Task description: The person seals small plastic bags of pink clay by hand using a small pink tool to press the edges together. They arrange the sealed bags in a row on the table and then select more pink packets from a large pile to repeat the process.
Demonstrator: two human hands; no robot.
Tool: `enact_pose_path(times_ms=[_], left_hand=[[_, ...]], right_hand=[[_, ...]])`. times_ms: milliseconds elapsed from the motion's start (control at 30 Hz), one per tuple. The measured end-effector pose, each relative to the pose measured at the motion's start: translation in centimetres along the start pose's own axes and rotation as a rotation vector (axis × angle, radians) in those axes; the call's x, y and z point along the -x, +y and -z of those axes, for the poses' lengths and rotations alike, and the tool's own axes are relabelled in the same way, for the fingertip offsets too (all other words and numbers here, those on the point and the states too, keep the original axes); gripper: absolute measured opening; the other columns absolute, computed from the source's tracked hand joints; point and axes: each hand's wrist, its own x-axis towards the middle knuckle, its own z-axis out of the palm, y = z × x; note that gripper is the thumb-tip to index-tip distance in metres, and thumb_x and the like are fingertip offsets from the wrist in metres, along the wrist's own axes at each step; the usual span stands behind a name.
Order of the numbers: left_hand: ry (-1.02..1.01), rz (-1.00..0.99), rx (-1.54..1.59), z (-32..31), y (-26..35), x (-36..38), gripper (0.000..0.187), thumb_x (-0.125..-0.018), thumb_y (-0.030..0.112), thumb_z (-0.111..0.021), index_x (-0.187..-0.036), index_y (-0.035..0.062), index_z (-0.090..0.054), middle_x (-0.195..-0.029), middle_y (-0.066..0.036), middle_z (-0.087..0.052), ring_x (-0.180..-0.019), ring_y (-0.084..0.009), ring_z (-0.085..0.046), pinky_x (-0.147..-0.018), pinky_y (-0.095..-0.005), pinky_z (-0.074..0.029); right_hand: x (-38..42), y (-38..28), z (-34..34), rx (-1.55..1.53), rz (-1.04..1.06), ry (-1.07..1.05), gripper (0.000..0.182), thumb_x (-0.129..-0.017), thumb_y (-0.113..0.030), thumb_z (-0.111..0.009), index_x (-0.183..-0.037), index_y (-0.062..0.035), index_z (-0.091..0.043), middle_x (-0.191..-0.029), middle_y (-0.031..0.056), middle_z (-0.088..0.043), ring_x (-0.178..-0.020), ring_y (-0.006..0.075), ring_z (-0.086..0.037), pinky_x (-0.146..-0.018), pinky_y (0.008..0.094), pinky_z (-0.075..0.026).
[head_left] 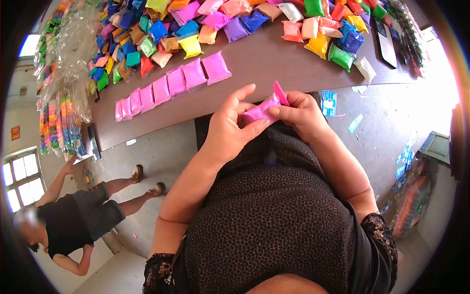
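One pink packet (259,110), wall sign (15,133) illegible

Eight pink packets (160,90) in a row on one counter (267,56), one pink packet (259,112) in two hands (229,120); one other person (73,220), two shoes (158,189); heaped coloured packets (191,46) beyond counting.

And I can't read a single word here: the little red sign (15,133) on the wall (29,128) shows yellowish marks, too tiny for me to make out, and the blue-and-white wrapper (328,103) gives me only blurred print.
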Motion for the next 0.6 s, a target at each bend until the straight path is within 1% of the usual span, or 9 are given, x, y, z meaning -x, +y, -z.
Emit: enact_pose_path(times_ms=[33,67,133,200,267,367,433,567,600], left_hand=[[0.079,-0.066,0.133,-0.3,-0.2,0.0,0.056,-0.084,0.007,-0.075,-0.132,-0.0006,-0.048,-0.095,-0.008,-0.069,-0.087,-0.0101,-0.064,-0.078,-0.0257,-0.051],[0.076,-0.065,0.131,-0.2,-0.3,0.0,0.056,-0.084,0.007,-0.075,-0.132,-0.0006,-0.048,-0.095,-0.008,-0.069,-0.087,-0.0101,-0.064,-0.078,-0.0257,-0.051],[0.01,0.117,0.194,0.3,-0.5,0.0,0.044,-0.084,0.01,-0.076,-0.122,-0.0007,-0.058,-0.09,-0.005,-0.068,-0.082,-0.0083,-0.063,-0.075,-0.024,-0.052],[0.0,0.106,0.137,0.6,-0.9,-0.1,0.037,-0.085,0.011,-0.075,-0.117,-0.0003,-0.061,-0.089,-0.004,-0.067,-0.08,-0.0078,-0.062,-0.072,-0.0233,-0.052],[-0.007,0.094,0.082,0.7,-0.9,-0.2,0.03,-0.086,0.013,-0.075,-0.111,0.0001,-0.065,-0.089,-0.004,-0.067,-0.077,-0.0074,-0.062,-0.07,-0.0225,-0.052],[0.038,0.102,-0.003,0.2,-0.6,-0.5,0.023,-0.087,0.013,-0.073,-0.106,0.0005,-0.067,-0.085,-0.002,-0.067,-0.073,-0.0064,-0.06,-0.065,-0.0216,-0.051],[0.122,-0.059,0.099,0.1,-1.1,-0.8,0.019,-0.091,0.015,-0.07,-0.103,0.0002,-0.068,-0.08,-0.001,-0.066,-0.069,-0.0062,-0.06,-0.063,-0.0222,-0.051],[0.166,-0.055,-0.029,1.2,-0.8,-0.6,0.02,-0.093,0.017,-0.066,-0.104,-0.0001,-0.068,-0.082,-0.001,-0.066,-0.071,-0.0062,-0.059,-0.064,-0.0224,-0.051],[0.146,0.012,0.023,1.5,-0.7,-0.6,0.022,-0.094,0.018,-0.066,-0.107,0.0002,-0.067,-0.085,-0.001,-0.066,-0.073,-0.0067,-0.06,-0.065,-0.0226,-0.051]], right_hand=[[0.0,0.2,0.0,-0.097,-0.009,0.012,0.033,-0.081,-0.015,-0.078,-0.107,0.0018,-0.066,-0.09,0.0029,-0.068,-0.082,0.0096,-0.062,-0.076,0.0231,-0.048],[0.0,0.5,0.1,-0.193,-0.016,0.024,0.032,-0.081,-0.015,-0.078,-0.106,0.0021,-0.066,-0.09,0.0039,-0.068,-0.084,0.011,-0.063,-0.079,0.0247,-0.049],[0.0,0.8,0.4,-0.164,-0.018,0.04,0.032,-0.082,-0.015,-0.078,-0.106,0.0021,-0.066,-0.091,0.0044,-0.069,-0.084,0.0114,-0.063,-0.079,0.0249,-0.049],[0.1,1.0,0.4,-0.137,-0.022,0.054,0.031,-0.082,-0.015,-0.077,-0.106,0.0021,-0.066,-0.091,0.0049,-0.069,-0.084,0.0117,-0.063,-0.079,0.025,-0.049],[0.1,0.9,0.1,-0.094,0.066,0.026,0.03,-0.083,-0.016,-0.077,-0.107,0.0005,-0.066,-0.09,0.0026,-0.068,-0.077,0.0073,-0.06,-0.068,0.0207,-0.046],[-0.1,0.6,0.2,-0.12,0.033,-0.018,0.03,-0.084,-0.017,-0.075,-0.108,-0.0008,-0.066,-0.089,0.0006,-0.068,-0.07,0.0032,-0.054,-0.06,0.0178,-0.04],[-0.4,0.7,0.4,-0.118,0.002,0.009,0.03,-0.085,-0.017,-0.075,-0.109,-0.0011,-0.066,-0.089,0.0002,-0.068,-0.069,0.0025,-0.053,-0.058,0.0174,-0.038],[-0.5,1.0,0.0,-0.14,-0.032,0.047,0.031,-0.086,-0.02,-0.074,-0.11,-0.0014,-0.067,-0.085,-0.0017,-0.066,-0.063,0.0009,-0.049,-0.054,0.0166,-0.034],[-0.4,0.8,-0.1,-0.139,-0.034,0.045,0.031,-0.086,-0.02,-0.074,-0.11,-0.0014,-0.067,-0.085,-0.0017,-0.066,-0.063,0.0009,-0.049,-0.054,0.0166,-0.034]])
